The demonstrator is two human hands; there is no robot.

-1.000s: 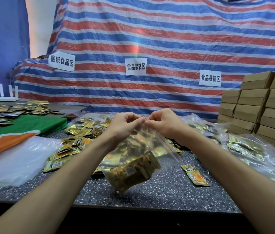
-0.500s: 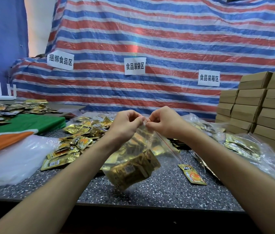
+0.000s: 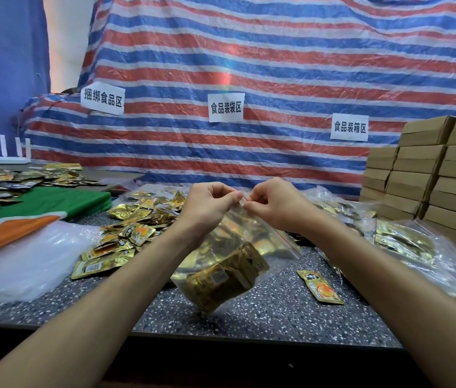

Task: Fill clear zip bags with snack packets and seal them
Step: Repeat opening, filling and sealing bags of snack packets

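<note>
The clear zip bag (image 3: 238, 256) hangs from the fingertips of both hands. Its red-lined zip edge slants down to the right of them, and a wad of gold snack packets (image 3: 221, 278) is bunched in its low corner. The left hand (image 3: 207, 205) and right hand (image 3: 277, 204) meet at the bag's top, fingers curled, thumbs and forefingers pinching the strip. Below the fingers lies the speckled table (image 3: 263, 312). Left of the fingers spreads a heap of loose packets (image 3: 126, 233). Below and right of them, a single packet (image 3: 320, 287) lies flat. Farther right sit filled bags (image 3: 406, 242) and stacked cardboard boxes (image 3: 422, 175).
</note>
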